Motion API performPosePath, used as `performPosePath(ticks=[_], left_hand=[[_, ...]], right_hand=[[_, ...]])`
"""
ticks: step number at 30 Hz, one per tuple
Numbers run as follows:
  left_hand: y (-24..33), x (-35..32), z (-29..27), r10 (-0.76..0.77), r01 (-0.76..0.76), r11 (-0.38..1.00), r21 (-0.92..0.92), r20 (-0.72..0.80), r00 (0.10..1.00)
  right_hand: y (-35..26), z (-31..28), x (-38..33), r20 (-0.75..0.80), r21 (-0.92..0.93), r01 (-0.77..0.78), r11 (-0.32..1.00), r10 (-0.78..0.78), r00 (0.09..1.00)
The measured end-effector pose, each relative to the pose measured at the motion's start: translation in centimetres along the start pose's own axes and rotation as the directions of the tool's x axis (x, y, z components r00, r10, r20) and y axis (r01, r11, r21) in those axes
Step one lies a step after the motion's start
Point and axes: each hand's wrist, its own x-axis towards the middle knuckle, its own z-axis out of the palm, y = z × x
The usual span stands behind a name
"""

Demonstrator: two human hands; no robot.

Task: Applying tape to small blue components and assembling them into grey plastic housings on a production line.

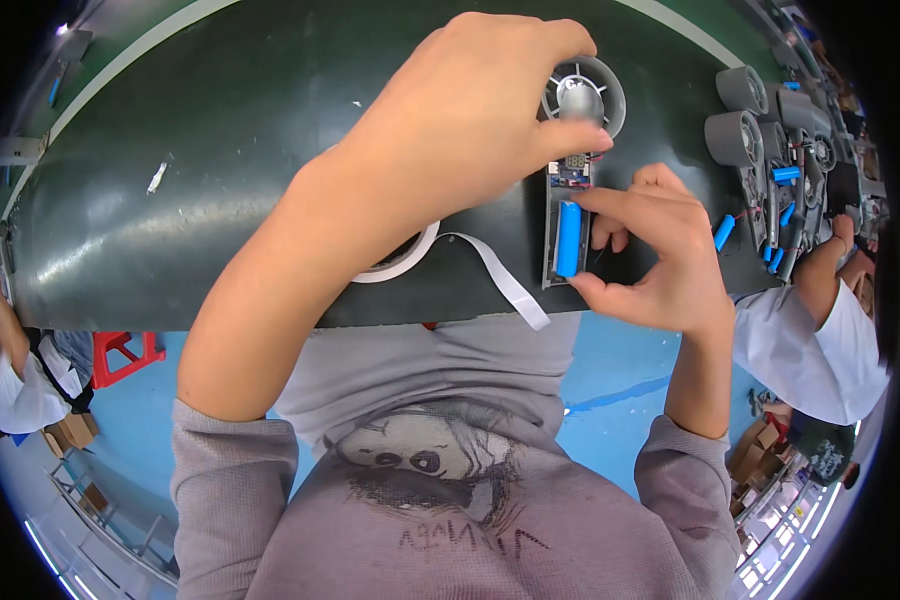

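A grey handheld fan body lies on the dark table, its round fan housing (616, 98) pointing away from me and its open handle (549, 250) toward me. My left hand (480, 105) is closed round the housing, thumb on the near side and fingers over the far left rim. Inside the handle sits a blue cylindrical battery (569, 240), lengthwise, below a small circuit board (570, 175) with a digit display. My right hand (665, 250) grips the battery from the right, index finger near its upper end and thumb at its lower end.
A roll of white tape (405, 265) lies partly under my left forearm, with a loose strip (508, 285) reaching the table's near edge. More grey fan bodies (735, 140) and blue batteries (725, 232) crowd the right side. A co-worker's arm (820, 270) is there too.
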Motion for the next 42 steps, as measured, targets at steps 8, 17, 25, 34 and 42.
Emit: performPosePath(ticks=[8,17,25,34,42], left_hand=[[-0.3,-0.4,-0.2,0.063,-0.063,0.998,-0.019,-0.034,0.997],[-0.1,-0.5,0.3,0.056,-0.054,0.998,0.037,-0.036,0.998],[0.0,-0.4,0.2,-0.05,0.05,0.998,0.031,0.003,0.999],[-0.1,-5.8,-2.2,-0.06,0.108,0.986,0.127,-0.336,0.94],[1.4,-14.1,-3.1,0.059,-0.035,0.957,0.288,-0.074,0.996]], right_hand=[[-0.1,-0.3,0.7,0.071,-0.088,0.018,0.996,-0.011,0.997],[0.0,-0.4,-0.9,-0.05,0.332,-0.26,0.907,0.292,0.955],[-2.8,1.8,0.4,0.1,0.358,-0.62,0.698,0.632,0.769],[3.4,-0.5,4.4,0.31,0.614,-0.551,0.565,0.469,0.827],[25.6,-4.3,15.5,-0.109,0.989,0.114,0.095,-0.053,0.993]])
